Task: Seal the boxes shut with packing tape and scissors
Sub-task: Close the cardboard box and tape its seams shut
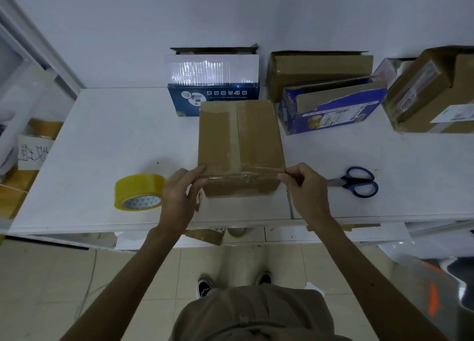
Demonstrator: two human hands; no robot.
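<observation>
A brown cardboard box (239, 138) stands closed in the middle of the white table (102, 140), with tape along its centre seam. A clear strip of tape (241, 175) stretches across its near top edge. My left hand (179, 194) pinches the strip's left end at the box's near left corner. My right hand (305, 187) pinches the right end at the near right corner. A yellow tape roll (139, 191) lies left of my left hand. Blue-handled scissors (356, 181) lie right of my right hand.
Behind the box stand an open blue-and-white box (213, 84), an open brown box (320, 66), a purple box (333, 110) and a brown labelled box (436, 92) at far right. A shelf with tape rolls (23, 161) is on the left. The table's front edge is near my wrists.
</observation>
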